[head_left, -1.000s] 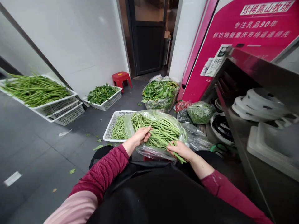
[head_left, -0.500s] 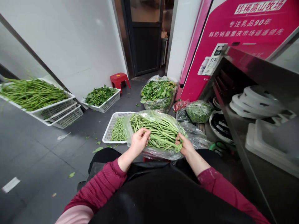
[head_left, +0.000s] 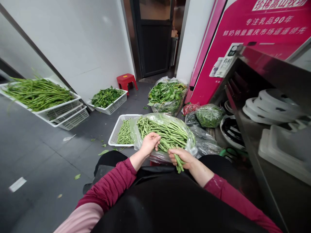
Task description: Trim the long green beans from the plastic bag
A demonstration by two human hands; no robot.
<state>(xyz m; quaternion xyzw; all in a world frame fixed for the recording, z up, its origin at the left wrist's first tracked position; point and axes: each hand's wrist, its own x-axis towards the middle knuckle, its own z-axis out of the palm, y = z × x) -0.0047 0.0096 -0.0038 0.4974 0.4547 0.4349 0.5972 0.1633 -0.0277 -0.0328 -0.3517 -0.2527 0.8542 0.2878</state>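
Note:
Long green beans (head_left: 167, 127) fill an open clear plastic bag (head_left: 137, 137) in front of my lap. My right hand (head_left: 183, 157) is wrapped round a bunch of the beans at the bag's near edge, their ends (head_left: 179, 167) sticking out below the fist. To its left, my left hand (head_left: 149, 143) has its fingertips pinched together over the beans; what lies between them is too hidden to tell. Left of the bag, and partly covered by it, is a white basket (head_left: 113, 137) holding short bean pieces (head_left: 125, 133).
Stacked white baskets (head_left: 73, 119) with long green stalks stand at left. A basket of leafy greens (head_left: 107, 97) sits beside a red stool (head_left: 126, 81). Ahead is a bag of leaves (head_left: 167, 94). A metal shelf (head_left: 255, 155) flanks my right side.
My right hand has come toward me and to the left, now with a bunch of green beans in its fist. My left hand stays pinched over the beans. The view has shifted slightly.

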